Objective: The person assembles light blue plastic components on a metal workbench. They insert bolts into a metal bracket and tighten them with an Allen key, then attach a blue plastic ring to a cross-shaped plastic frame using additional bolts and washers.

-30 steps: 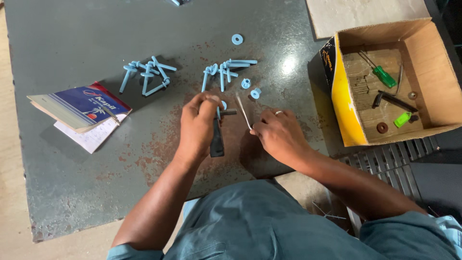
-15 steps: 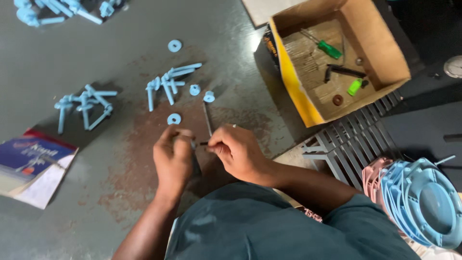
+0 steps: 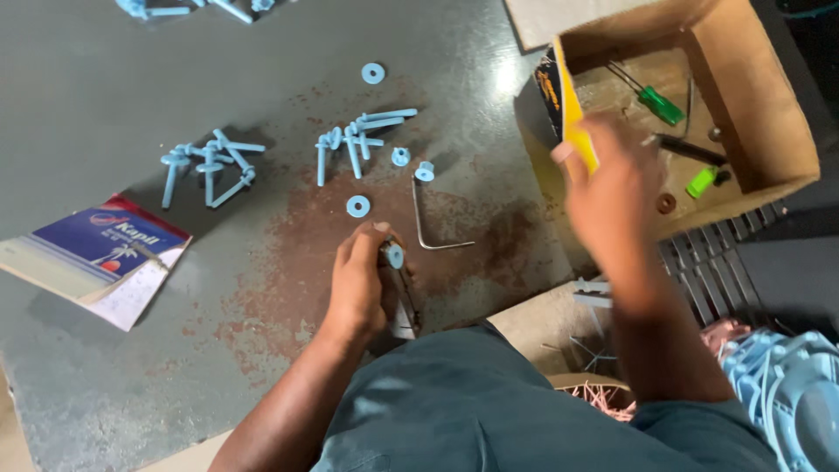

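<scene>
Gripping a dark tool (image 3: 404,301), left hand (image 3: 360,284); right hand (image 3: 612,197) blurred, grasp unclear.

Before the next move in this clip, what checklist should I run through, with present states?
1. Left hand grips the dark tool with a blue washer at its tip: ok.
2. Right hand free: cannot tell, blurred at the cardboard box.
3. Bent metal key lies loose on the table, touched by neither hand: ok.
4. Blue washer lies beside the left hand: ok.
5. Green-handled screwdriver lies in the box: ok.
</scene>
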